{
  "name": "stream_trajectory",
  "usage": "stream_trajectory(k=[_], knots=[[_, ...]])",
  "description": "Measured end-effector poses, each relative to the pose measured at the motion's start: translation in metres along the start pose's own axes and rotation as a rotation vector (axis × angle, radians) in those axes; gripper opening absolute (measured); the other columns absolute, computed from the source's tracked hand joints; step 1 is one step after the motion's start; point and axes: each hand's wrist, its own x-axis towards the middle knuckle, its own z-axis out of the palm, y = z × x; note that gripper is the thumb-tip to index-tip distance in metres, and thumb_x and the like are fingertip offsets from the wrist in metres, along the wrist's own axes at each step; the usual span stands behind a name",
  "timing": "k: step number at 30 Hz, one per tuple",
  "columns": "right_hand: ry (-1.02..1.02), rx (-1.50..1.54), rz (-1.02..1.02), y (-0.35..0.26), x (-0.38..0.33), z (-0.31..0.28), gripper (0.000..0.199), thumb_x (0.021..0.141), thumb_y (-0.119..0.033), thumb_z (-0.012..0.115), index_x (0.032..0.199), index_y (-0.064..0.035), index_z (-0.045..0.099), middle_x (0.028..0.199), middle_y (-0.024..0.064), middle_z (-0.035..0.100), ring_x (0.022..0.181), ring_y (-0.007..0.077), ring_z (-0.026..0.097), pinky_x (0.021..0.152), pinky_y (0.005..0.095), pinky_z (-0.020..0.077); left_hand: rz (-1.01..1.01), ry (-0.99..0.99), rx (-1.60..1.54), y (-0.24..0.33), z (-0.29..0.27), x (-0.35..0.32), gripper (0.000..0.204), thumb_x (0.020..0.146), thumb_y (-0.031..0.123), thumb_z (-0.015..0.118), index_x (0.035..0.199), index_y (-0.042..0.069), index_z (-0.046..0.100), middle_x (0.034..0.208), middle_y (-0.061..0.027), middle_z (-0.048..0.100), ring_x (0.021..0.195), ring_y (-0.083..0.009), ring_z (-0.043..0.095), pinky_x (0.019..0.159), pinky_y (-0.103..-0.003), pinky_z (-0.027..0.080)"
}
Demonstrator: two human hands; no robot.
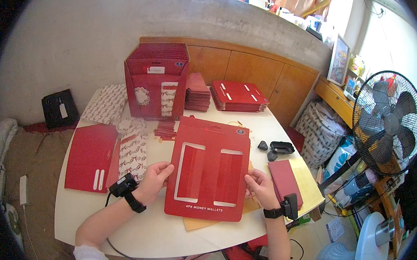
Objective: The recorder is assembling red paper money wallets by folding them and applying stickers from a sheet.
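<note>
Left hand (153, 180) and right hand (260, 187), each closed in a thumb-and-finger pinch, hold opposite edges of a flat red cardboard panel (209, 171) with two tall cut-outs (apparently a positioning step; the next move calls for even grip) over a white curved-edged table (150, 234); beyond stands a tall red cardboard box (150, 105).

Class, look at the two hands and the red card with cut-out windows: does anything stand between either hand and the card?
Nothing visible does. The left hand pinches the red card at its left edge, and the right hand pinches its right edge.
</note>
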Motion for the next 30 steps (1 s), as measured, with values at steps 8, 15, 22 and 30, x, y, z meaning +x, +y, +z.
stream_trajectory(k=[8,15,22,30], knots=[[-0.003,-0.013,0.004,-0.0023,-0.0009,0.0013,0.016,0.096,-0.018,0.057,0.101,-0.0026,0.057,0.07,-0.0018,0.059,0.052,0.005,0.057,0.043,0.0175,0.042,-0.034,0.048,-0.001,0.0063,0.0071,-0.0024,0.022,0.1,0.019,0.05,0.109,0.002,0.06,0.097,-0.0025,0.068,0.083,-0.0093,0.066,0.074,-0.025,0.054],[0.027,0.051,0.019,0.0029,0.002,-0.0021,0.018,0.097,-0.019,0.056,0.103,-0.0023,0.057,0.069,-0.0016,0.059,0.051,0.0048,0.056,0.043,0.0177,0.0424,-0.02,0.037,0.004,0.0048,0.0052,-0.0014,0.034,0.1,0.022,0.051,0.13,0.007,0.049,0.1,-0.0027,0.066,0.085,-0.0097,0.065,0.075,-0.026,0.053],[0.134,0.151,0.039,0.0018,0.0031,-0.0039,0.022,0.096,-0.017,0.056,0.11,-0.0002,0.054,0.07,0.0006,0.06,0.051,0.0069,0.054,0.045,0.0188,0.0422,0.045,-0.051,0.044,0.0055,0.0064,-0.0044,0.047,0.1,0.017,0.049,0.142,0.006,0.032,0.111,-0.0073,0.063,0.098,-0.0108,0.061,0.084,-0.028,0.051],[0.113,0.171,0.02,0.0026,0.0025,-0.0051,0.023,0.098,-0.02,0.055,0.113,-0.0028,0.052,0.074,-0.0002,0.06,0.051,0.0049,0.054,0.04,0.0178,0.0407,0.088,-0.107,-0.028,0.001,0.0067,-0.0024,0.047,0.096,0.005,0.05,0.139,0.002,0.033,0.114,-0.0122,0.061,0.105,-0.0145,0.059,0.092,-0.028,0.048]])
